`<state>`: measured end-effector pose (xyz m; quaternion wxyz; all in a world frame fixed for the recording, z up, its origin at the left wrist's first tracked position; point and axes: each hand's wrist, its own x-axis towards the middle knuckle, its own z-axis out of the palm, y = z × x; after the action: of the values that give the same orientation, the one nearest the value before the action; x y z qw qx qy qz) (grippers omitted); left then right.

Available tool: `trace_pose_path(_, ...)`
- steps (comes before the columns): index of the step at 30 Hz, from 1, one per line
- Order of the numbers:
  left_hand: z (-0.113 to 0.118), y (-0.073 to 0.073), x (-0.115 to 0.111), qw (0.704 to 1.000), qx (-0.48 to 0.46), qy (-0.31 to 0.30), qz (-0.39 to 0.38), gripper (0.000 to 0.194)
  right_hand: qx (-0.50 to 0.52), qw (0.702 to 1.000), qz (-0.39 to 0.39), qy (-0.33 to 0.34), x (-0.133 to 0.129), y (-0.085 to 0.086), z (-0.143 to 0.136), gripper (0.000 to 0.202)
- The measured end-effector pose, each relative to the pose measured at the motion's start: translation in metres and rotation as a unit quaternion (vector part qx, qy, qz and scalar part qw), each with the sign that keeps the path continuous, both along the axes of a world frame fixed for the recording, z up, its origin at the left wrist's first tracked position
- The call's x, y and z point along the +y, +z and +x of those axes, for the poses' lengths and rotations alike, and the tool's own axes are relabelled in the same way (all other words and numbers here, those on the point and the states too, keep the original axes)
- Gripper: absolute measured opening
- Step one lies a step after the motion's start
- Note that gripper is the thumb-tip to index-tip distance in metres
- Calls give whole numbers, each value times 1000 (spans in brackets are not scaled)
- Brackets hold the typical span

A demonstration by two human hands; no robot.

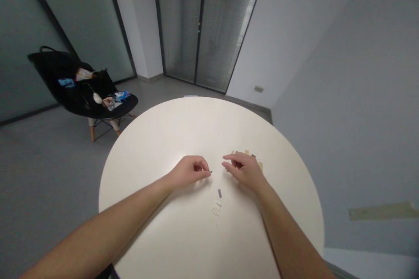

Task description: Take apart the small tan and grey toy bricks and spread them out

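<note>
My left hand (192, 169) is over the middle of the white round table (157, 235), thumb and forefinger pinched on a tiny dark piece (211, 171) too small to name. To its right, my right hand (242, 168) has thumb and forefinger apart, with nothing visible between them. Partly behind that hand lie several small tan pieces (260, 165) and a small dark bit (253, 155). Nearer to me, between the forearms, a small grey rectangular piece (219, 193) lies just beyond a group of thin whitish pieces (216, 208).
A black chair (62, 83) loaded with a bag and colourful packets stands on the floor beyond the table's left edge. Glass panels with blinds (203, 22) are at the back. A grey wall (353, 117) rises at the right, with a strip of tape (381, 211) on it.
</note>
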<state>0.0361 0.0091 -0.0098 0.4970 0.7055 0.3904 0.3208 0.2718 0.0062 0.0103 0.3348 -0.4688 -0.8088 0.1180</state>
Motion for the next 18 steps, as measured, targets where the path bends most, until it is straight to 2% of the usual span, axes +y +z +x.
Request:
trace_pose_path(3, 2, -3, 4, 997, -64, 31, -39, 22, -5, 999, 9, 41, -6, 0, -15, 20)
trace_pose_path(7, 6, -5, 4, 988, -130, 37, -77, 25, -26, 997, -2, 69, -11, 0, -27, 20)
trace_pose_path(18, 8, -8, 4, 980, -161, 31, -110, 27, -69, 995, 7, 71, -13, 1, -32, 15)
